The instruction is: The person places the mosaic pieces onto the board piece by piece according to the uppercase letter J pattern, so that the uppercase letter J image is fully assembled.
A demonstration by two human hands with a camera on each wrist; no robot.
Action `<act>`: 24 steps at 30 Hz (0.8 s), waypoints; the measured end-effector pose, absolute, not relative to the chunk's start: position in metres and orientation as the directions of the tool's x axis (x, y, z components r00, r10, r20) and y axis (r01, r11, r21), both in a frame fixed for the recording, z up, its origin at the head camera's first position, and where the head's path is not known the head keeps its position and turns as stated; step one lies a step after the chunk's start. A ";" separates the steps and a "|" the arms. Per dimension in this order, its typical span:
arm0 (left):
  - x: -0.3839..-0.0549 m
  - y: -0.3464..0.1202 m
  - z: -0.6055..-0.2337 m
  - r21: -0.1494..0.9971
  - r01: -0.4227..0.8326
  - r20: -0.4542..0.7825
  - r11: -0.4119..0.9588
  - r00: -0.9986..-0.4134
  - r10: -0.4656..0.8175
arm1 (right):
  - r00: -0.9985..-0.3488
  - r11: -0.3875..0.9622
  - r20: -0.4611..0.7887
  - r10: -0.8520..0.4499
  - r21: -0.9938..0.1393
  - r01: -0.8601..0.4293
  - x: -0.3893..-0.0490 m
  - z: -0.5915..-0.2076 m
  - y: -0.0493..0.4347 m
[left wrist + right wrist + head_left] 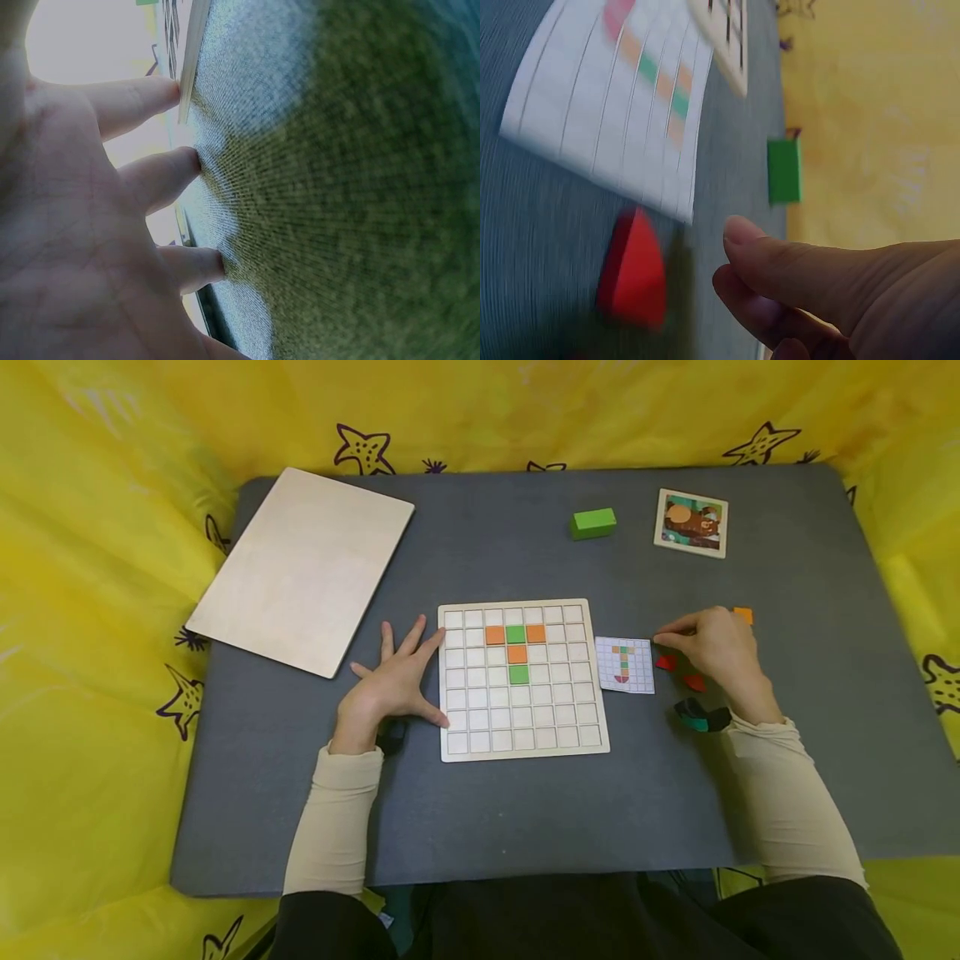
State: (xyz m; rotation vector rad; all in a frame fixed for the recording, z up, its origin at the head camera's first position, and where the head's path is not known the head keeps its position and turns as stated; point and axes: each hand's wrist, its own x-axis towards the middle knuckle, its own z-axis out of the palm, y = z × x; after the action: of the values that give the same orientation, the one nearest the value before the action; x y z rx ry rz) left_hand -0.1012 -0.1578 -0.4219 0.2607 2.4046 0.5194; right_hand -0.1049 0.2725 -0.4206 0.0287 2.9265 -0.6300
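Observation:
A square wooden grid board (523, 755) lies in the middle of the table, with orange tiles (517, 653) and green tiles (518, 674) set in a T shape. My left hand (390, 686) spreads its fingers along the board's left side, thumb and index finger at the edge. Right of the board is a pattern card (626, 665). My right hand (722, 647) hovers beside the card, thumb and index tip close together. The right wrist view shows nothing between these fingertips. Just below them lie red curved pieces (636, 274).
An orange tile (743, 615) lies just beyond the right hand. Farther back are a green block (593, 523) and a framed bear picture (691, 523). A large plain wooden board (307, 568) takes up the back left. Yellow cloth (480, 410) hangs around the table.

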 end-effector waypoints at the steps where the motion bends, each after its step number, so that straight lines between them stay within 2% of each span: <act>1: -0.101 -0.158 -0.421 0.430 0.052 -0.562 0.901 -0.766 0.312 | -0.990 0.913 -0.143 -0.004 -0.403 0.054 -0.105 -0.421 0.278; 6: -0.100 -0.159 -0.422 0.437 0.050 -0.558 0.898 -0.768 0.314 | -0.989 0.922 -0.142 0.047 -0.373 0.098 -0.105 -0.424 0.301; 16: -0.100 -0.159 -0.422 0.441 0.044 -0.557 0.896 -0.769 0.312 | -0.933 0.894 -0.227 0.280 -0.293 0.340 -0.111 -0.428 0.347; 20: -0.100 -0.159 -0.422 0.446 0.043 -0.558 0.894 -0.768 0.315 | -0.910 0.894 -0.287 0.301 -0.248 0.374 -0.117 -0.429 0.363; 24: -0.100 -0.159 -0.420 0.446 0.038 -0.561 0.894 -0.766 0.313 | -0.892 0.910 -0.375 0.251 -0.222 0.349 -0.123 -0.428 0.378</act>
State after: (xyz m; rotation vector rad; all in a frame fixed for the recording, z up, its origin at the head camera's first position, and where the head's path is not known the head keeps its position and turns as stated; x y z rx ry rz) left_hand -0.0995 -0.1592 -0.4203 0.2504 2.3983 0.5478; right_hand -0.1226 0.3781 -0.4276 0.4430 2.7308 -0.4061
